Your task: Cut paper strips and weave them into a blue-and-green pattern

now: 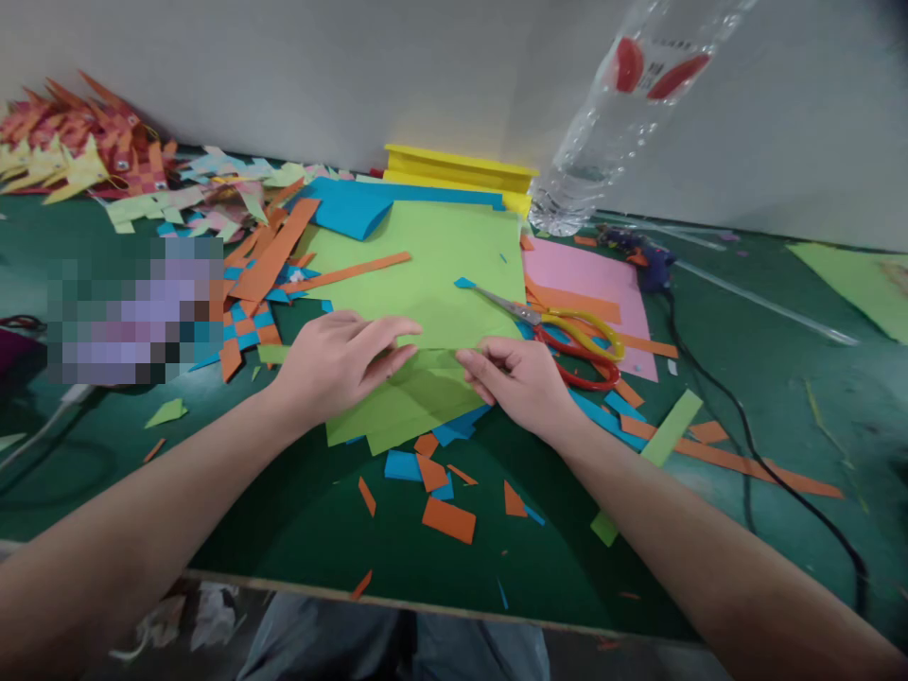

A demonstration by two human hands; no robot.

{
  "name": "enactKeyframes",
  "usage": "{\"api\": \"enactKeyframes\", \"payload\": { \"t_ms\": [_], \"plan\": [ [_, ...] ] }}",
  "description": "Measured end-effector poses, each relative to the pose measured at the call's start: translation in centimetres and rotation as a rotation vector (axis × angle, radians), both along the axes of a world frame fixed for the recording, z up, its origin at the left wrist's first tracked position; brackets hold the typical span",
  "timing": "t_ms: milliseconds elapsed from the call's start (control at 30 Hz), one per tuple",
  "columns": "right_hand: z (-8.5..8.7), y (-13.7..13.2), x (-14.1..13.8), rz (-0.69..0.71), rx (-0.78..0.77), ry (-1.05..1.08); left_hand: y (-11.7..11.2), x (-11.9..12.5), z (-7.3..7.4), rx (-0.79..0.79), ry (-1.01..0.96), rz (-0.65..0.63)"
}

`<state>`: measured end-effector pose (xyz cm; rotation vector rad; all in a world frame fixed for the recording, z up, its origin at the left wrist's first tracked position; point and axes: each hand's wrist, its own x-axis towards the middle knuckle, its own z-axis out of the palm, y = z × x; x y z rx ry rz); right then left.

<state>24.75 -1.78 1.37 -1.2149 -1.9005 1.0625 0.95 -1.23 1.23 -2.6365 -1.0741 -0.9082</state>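
Several light green paper sheets [454,255] lie stacked in the middle of the table. My right hand [521,383] has its thumb and fingertips closed at the near edge of the upper green sheet. Over the left part of that edge rests my left hand [347,355], its thumb and forefinger apart with nothing visible between them. Scissors [529,317] with red and yellow handles lie on the sheets beyond my right hand, a small blue scrap at their tip. Blue paper [355,208] shows at the far side of the stack.
A clear water bottle [602,142] stands behind the stack. Woven paper fish [78,156] lie far left, near a blurred phone-like object [134,322] with a cable. Pink paper [588,274], a glue gun [653,265] and its black cord are at right. Orange scraps [449,520] litter the front.
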Motion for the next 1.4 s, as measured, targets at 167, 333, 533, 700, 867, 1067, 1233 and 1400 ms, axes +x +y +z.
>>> {"api": "enactKeyframes", "payload": {
  "t_ms": [167,333,533,700,867,1067,1233,1400],
  "plan": [
    [-0.7,0.5,0.4,-0.149,0.105,-0.046,-0.3,-0.1,-0.3,0.019,0.223,0.112],
    [-0.7,0.8,1.0,-0.228,0.272,-0.038,-0.1,-0.2,0.2,0.077,0.295,0.188],
    [4.1,0.6,3.5,-0.405,0.73,-0.262,0.1,-0.5,0.5,0.037,0.383,0.241],
    [5.4,0.8,6.8,-0.562,0.748,-0.354,0.1,-0.5,0.6,-0.008,0.378,0.242],
    [2.3,1.8,9.4,-0.448,0.538,-0.809,0.5,-0.3,0.5,0.066,0.255,0.108],
    [0.3,2.8,10.4,-0.327,0.383,-0.946,1.0,0.1,-0.6,-0.036,0.226,-0.163],
    [0.3,3.1,10.9,-0.251,0.286,-0.873,1.4,0.2,-1.2,-0.204,0.209,-0.219],
    [0.1,3.0,11.3,-0.204,0.262,-0.844,1.8,0.1,-1.3,-0.342,0.214,-0.151]
  ]
}}
